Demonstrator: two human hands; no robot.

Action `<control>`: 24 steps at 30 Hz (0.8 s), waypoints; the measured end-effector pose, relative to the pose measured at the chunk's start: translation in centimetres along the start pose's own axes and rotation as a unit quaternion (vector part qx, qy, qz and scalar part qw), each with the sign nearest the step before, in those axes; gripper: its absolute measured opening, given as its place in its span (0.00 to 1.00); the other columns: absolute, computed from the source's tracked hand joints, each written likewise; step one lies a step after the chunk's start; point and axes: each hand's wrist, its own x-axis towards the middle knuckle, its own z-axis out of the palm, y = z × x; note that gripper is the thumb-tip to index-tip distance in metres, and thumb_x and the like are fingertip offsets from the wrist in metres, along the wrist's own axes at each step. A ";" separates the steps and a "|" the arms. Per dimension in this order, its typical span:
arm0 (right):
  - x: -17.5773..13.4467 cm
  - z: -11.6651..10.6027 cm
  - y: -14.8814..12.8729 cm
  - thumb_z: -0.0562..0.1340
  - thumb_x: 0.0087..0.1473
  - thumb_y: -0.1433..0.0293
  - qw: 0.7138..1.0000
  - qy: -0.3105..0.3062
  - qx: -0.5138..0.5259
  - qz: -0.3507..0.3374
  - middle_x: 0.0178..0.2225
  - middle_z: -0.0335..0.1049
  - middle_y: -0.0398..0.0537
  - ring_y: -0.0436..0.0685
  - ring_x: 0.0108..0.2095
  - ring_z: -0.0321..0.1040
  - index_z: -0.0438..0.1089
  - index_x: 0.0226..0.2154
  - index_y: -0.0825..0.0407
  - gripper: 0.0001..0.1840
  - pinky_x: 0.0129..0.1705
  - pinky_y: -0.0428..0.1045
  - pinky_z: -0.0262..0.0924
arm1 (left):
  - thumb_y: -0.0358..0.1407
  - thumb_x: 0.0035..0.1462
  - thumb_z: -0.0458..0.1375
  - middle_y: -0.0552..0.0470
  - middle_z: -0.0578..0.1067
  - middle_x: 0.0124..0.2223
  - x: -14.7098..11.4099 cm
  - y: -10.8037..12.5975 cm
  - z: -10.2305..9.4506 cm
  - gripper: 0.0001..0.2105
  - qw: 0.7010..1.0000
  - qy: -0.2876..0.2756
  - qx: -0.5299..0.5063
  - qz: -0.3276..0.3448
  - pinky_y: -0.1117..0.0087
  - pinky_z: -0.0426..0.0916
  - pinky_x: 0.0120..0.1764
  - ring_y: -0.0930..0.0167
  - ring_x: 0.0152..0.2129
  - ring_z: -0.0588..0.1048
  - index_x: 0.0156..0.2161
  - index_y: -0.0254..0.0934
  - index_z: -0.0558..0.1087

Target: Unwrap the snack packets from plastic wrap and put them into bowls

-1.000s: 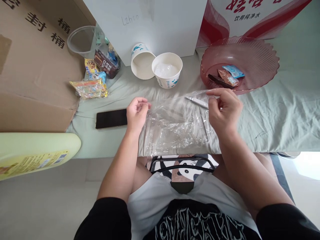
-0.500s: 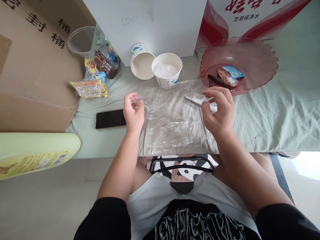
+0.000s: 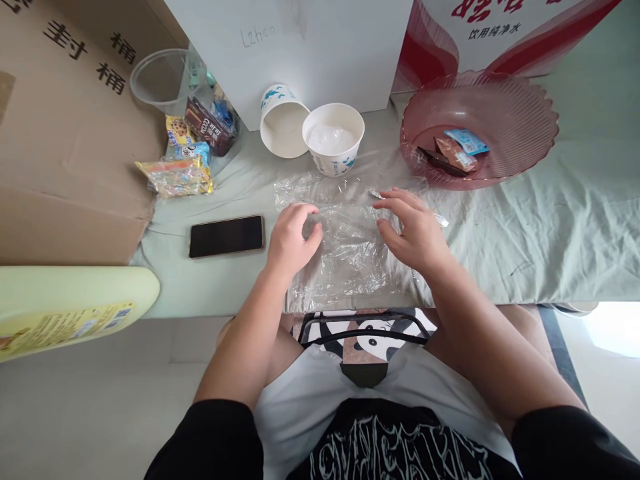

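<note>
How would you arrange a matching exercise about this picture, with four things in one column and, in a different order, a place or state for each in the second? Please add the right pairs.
Column one
1. Phone
2. Clear plastic sheet
3. Pink bowl
4. Upright paper cup

Column two
A. Has small packets inside
B. Has crumpled clear plastic inside
C. Lies with its dark screen up
D. Is spread on the cloth, partly between the left hand and the right hand

Right pairs: 1-C, 2-D, 3-A, 4-B

Plastic film [image 3: 353, 260] clear; cups [image 3: 336, 165] white, blue-patterned; bowl [image 3: 520, 127] pink; phone [image 3: 227, 237] black
</note>
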 end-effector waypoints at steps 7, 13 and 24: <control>-0.2 -2.0 -1.8 0.61 0.60 0.65 0.978 -0.199 0.039 -0.038 0.28 0.74 0.44 0.55 0.30 0.71 0.76 0.37 0.51 0.09 0.41 0.54 0.66 | 0.28 0.58 0.60 0.44 0.78 0.58 -0.1 -0.7 0.1 0.13 0.996 -0.065 0.043 -0.038 0.49 0.67 0.64 0.56 0.60 0.73 0.49 0.40 0.76; -3.7 0.0 -6.0 0.74 0.51 0.61 0.928 -0.352 -0.038 -0.115 0.62 0.68 0.60 0.75 0.64 0.61 0.73 0.55 0.48 0.29 0.62 0.69 0.58 | 0.28 0.58 0.59 0.42 0.77 0.59 0.0 -0.3 0.6 0.11 0.995 -0.073 0.056 -0.047 0.48 0.66 0.65 0.55 0.62 0.73 0.46 0.40 0.77; -5.1 2.1 -6.7 0.64 0.61 0.73 0.923 -0.339 -0.036 -0.176 0.58 0.74 0.53 0.69 0.65 0.62 0.78 0.36 0.50 0.06 0.64 0.67 0.55 | 0.28 0.57 0.59 0.43 0.79 0.57 0.2 -0.6 0.8 0.12 0.996 -0.059 0.058 -0.026 0.49 0.65 0.64 0.56 0.60 0.75 0.46 0.41 0.75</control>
